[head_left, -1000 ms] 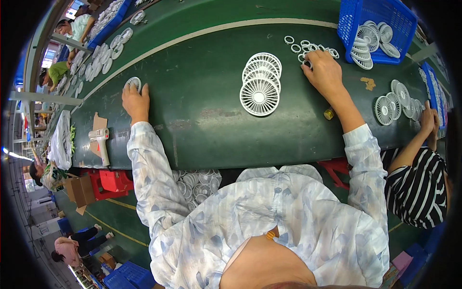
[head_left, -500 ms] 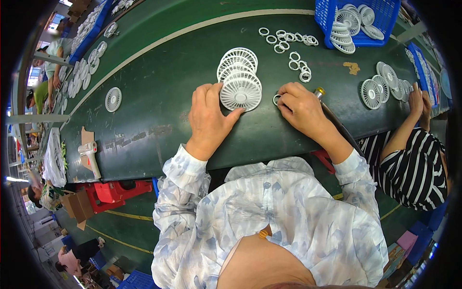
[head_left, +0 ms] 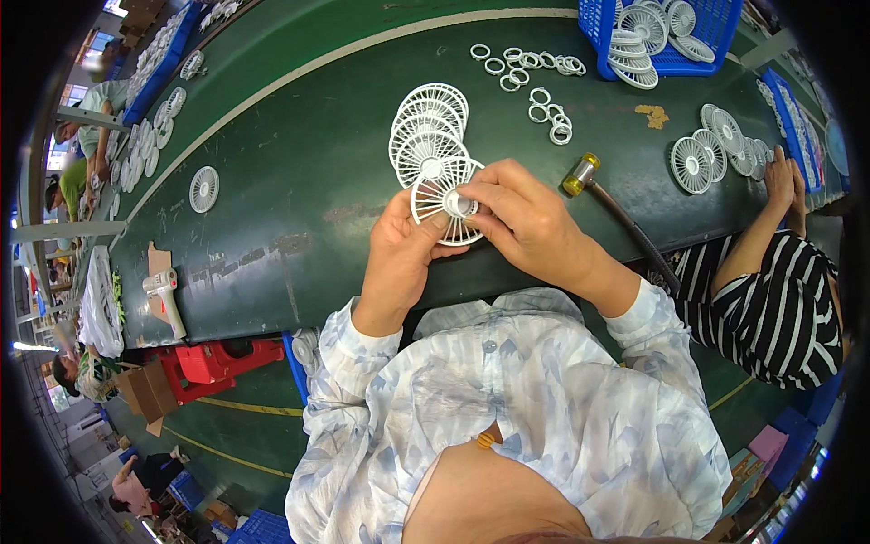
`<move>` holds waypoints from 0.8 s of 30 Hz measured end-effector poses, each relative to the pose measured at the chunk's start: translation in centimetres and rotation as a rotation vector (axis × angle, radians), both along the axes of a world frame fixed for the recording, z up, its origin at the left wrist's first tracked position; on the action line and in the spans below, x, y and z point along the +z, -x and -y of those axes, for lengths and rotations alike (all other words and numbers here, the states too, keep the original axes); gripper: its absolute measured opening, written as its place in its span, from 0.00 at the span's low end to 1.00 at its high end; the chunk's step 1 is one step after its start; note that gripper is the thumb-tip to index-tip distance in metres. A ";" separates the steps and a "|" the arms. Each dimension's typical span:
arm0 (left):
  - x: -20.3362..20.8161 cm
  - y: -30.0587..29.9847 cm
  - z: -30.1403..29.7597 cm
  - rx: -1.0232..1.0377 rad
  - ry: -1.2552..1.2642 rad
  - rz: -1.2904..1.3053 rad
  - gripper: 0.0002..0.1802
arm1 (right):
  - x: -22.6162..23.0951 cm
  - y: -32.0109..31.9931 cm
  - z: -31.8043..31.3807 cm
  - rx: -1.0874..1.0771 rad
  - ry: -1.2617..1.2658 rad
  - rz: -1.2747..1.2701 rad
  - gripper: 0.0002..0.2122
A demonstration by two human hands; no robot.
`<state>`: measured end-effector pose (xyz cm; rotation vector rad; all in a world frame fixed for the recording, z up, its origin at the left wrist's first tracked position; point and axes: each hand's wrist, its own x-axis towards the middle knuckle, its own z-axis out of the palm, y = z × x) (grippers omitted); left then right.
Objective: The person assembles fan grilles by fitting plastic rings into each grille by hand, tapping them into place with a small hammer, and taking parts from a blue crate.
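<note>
1. The white grille point(head_left: 428, 201) in hand is located just in front of the torso, above the near edge of the green table point(head_left: 299, 172); all clock directions are taken from this grille.
2. The left hand point(head_left: 396, 256) is placed at seven to eight o'clock. The grille is grasped by its rim, with the thumb laid across the face and fingers curled beneath. The left forearm is pointed toward one o'clock.
3. The right hand point(head_left: 535, 222) is placed between three and four o'clock, knuckles upward. A white ring point(head_left: 461, 206) is pinched between thumb and fingertips at the grille's centre; whether it is seated cannot be told. The right forearm is angled toward ten o'clock.
4. Both elbows are bent, and the hands are brought close together.
5. Overlapping grilles point(head_left: 430, 111) are laid between eleven and twelve o'clock.
6. Loose rings point(head_left: 538, 114) are scattered around one o'clock.
7. A yellow-faced mallet point(head_left: 581, 174) is laid between two and three o'clock, beyond the right hand.
</note>
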<state>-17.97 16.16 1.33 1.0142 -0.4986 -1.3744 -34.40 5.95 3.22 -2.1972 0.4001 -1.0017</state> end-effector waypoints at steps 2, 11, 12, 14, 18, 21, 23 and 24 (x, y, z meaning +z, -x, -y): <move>0.8 0.4 -0.3 -0.023 0.005 0.073 0.17 | 0.0 -0.2 -0.1 -0.005 0.028 -0.032 0.15; -0.1 0.3 -1.3 -0.004 0.067 0.141 0.14 | -0.3 -0.4 -0.3 0.041 0.128 -0.120 0.16; -0.4 0.3 -1.4 -0.014 0.075 0.136 0.14 | -0.4 -0.4 -0.2 0.082 0.161 -0.116 0.15; -0.9 0.7 -1.7 0.050 0.131 0.260 0.13 | -0.8 -0.6 -0.1 0.114 0.208 -0.090 0.14; -0.7 1.3 -1.9 0.267 0.152 0.640 0.08 | -1.9 -2.2 -1.1 0.031 0.157 0.038 0.16; -0.5 0.6 -1.7 0.319 0.148 0.723 0.06 | -2.5 -3.1 -2.0 -0.003 0.134 0.073 0.16; -0.6 0.2 -2.0 0.349 0.138 0.796 0.05 | -2.6 -3.7 -2.8 -0.024 0.118 0.095 0.12; -0.6 -0.1 -2.2 0.356 0.139 0.844 0.04 | -3.1 -4.0 -2.8 -0.016 0.148 0.094 0.11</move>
